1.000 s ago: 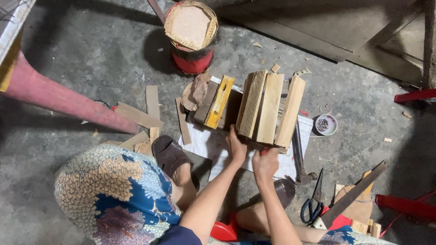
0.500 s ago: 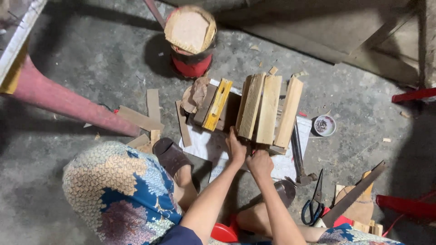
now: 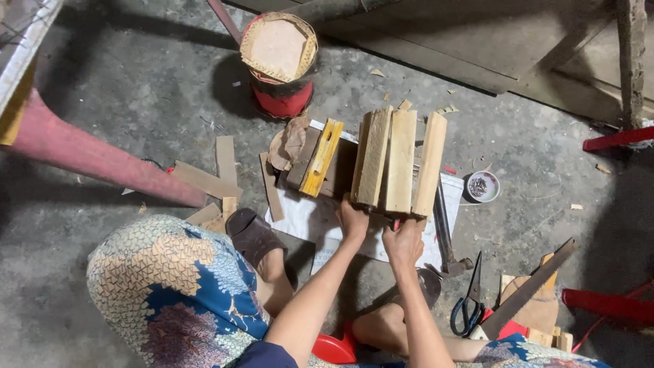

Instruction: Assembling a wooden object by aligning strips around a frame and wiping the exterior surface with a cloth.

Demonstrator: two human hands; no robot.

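Since a second ago, both hands close in at the near end of the row of pale upright wooden slats. Left hand clasps that end; right hand closes just below. Slats run lengthwise away from me.

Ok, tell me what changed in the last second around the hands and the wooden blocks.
The right hand drew a little closer to the left hand; both press at the near ends of the wooden blocks, as before. Whether either actually grips a block cannot be told. The blocks, the yellow piece, the scissors and the small bowl stayed put.
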